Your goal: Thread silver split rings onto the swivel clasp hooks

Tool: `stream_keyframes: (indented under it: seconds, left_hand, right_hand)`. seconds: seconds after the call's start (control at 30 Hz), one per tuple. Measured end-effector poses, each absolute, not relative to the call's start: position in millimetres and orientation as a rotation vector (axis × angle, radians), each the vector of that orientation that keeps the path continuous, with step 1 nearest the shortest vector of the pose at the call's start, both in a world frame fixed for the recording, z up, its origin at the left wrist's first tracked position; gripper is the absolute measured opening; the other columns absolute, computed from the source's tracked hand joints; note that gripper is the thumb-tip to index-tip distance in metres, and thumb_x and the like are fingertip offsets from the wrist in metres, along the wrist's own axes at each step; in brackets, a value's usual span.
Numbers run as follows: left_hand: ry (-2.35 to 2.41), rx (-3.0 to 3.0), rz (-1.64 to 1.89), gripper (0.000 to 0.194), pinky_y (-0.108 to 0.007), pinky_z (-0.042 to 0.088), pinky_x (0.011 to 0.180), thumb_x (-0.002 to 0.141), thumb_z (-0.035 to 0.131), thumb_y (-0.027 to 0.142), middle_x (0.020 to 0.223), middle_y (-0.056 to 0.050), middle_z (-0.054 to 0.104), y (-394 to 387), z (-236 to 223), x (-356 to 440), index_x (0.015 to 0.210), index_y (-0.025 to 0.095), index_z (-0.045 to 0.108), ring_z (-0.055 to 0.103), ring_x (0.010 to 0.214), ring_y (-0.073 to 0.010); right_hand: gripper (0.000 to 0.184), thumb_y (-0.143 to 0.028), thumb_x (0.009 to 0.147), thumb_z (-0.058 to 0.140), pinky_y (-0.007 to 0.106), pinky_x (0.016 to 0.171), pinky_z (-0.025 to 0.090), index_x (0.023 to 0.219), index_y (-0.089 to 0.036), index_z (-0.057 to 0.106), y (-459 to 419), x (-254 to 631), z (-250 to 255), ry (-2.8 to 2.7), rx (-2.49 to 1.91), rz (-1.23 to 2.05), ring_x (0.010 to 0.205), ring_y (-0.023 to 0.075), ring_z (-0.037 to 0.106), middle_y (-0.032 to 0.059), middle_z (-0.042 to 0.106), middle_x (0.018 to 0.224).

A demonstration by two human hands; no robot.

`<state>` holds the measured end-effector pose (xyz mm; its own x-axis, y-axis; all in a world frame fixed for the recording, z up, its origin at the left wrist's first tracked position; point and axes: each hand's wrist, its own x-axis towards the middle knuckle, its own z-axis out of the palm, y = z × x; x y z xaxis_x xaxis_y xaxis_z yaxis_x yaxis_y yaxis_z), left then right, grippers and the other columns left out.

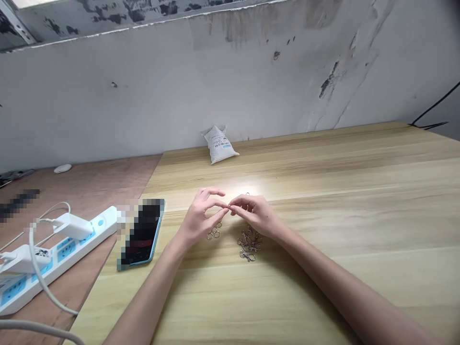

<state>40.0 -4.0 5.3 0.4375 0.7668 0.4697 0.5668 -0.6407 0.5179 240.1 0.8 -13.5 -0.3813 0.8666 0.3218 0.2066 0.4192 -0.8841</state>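
Observation:
Over the wooden table, my left hand (200, 214) and my right hand (259, 214) meet at their fingertips. Thumb and index finger of each are pinched together, while the other left fingers stay curved and apart. Whatever sits between the fingertips is too small to make out. Several metal rings (216, 234) lie under and beside my left hand. Below my right hand is a small heap of silver lobster clasps (247, 245), partly covered by that hand. One more small ring (247, 194) shows just behind the right knuckles.
A phone (143, 235) lies left of my left arm. Farther left, a white power strip (68, 254) carries plugged-in chargers and cables. Against the wall at the back leans a white plastic packet (220, 144). Dark cables (431, 125) run by the far right corner.

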Motion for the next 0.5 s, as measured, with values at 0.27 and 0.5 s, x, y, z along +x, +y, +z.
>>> stream_keyframes:
  seconds: [0.27, 0.5]
  left_hand:
    - [1.105, 2.423, 0.934, 0.011, -0.046, 0.044, 0.103, 0.087, 0.062, 0.016, 0.118, -0.007, 0.061, -2.8, 4.7, 38.2, 0.089, 0.023, 0.070, 0.050, 0.121, -0.0235]
    - [1.081, 2.406, 0.909, 0.011, -0.048, 0.043, 0.105, 0.089, 0.061, 0.019, 0.122, -0.007, 0.059, -3.9, 6.7, 36.7, 0.092, 0.024, 0.070, 0.048, 0.125, -0.0238]
  right_hand:
    - [0.019, -0.032, 0.090, 0.059, 0.025, 0.058, 0.041, 0.090, -0.018, 0.072, 1.8, 241.4, -15.1, -1.840, -0.924, 1.055, 0.065, 0.0136, 0.059, 0.0042, 0.073, 0.080]
    - [0.021, -0.034, 0.091, 0.058, 0.026, 0.061, 0.043, 0.093, -0.018, 0.072, 2.9, 241.7, -16.5, -1.815, -0.910, 1.076, 0.069, 0.0148, 0.061, 0.0046, 0.072, 0.079]
